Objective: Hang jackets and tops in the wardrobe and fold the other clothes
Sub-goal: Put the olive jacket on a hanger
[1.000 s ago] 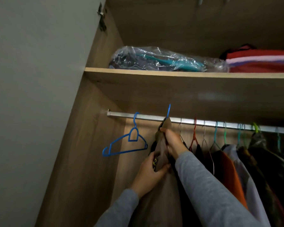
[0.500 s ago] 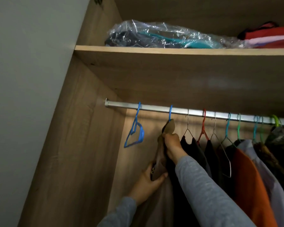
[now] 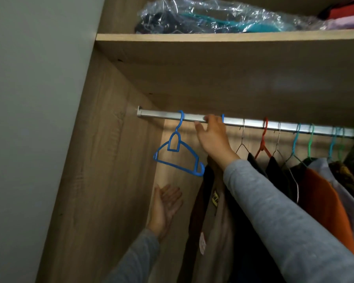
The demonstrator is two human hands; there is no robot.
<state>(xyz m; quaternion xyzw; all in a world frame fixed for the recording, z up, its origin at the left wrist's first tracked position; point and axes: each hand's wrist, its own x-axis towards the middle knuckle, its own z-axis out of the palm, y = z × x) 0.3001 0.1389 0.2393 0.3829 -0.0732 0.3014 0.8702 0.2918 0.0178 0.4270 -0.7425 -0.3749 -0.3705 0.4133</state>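
Note:
A brown-beige jacket point(image 3: 217, 231) hangs from the metal rail point(image 3: 164, 115) on a blue hanger whose hook point(image 3: 223, 117) shows beside my right hand. My right hand point(image 3: 213, 137) is raised at the rail, fingers spread, fingertips touching the rail's underside, holding nothing. My left hand point(image 3: 165, 207) is lower, open with the palm facing the jacket, apart from it. An empty blue hanger point(image 3: 177, 152) hangs tilted on the rail to the left of my right hand.
Several hung garments fill the rail to the right, among them black tops point(image 3: 274, 170) and an orange one point(image 3: 323, 205). The wardrobe's side wall point(image 3: 102, 160) stands at the left. On the shelf point(image 3: 213, 36) above lie a plastic-wrapped bundle point(image 3: 213, 15) and folded red cloth point(image 3: 347, 15).
Both hands have let go of the jacket. My right hand rose to the rail and my left hand drew back, open. The empty blue hanger has swung round to face me.

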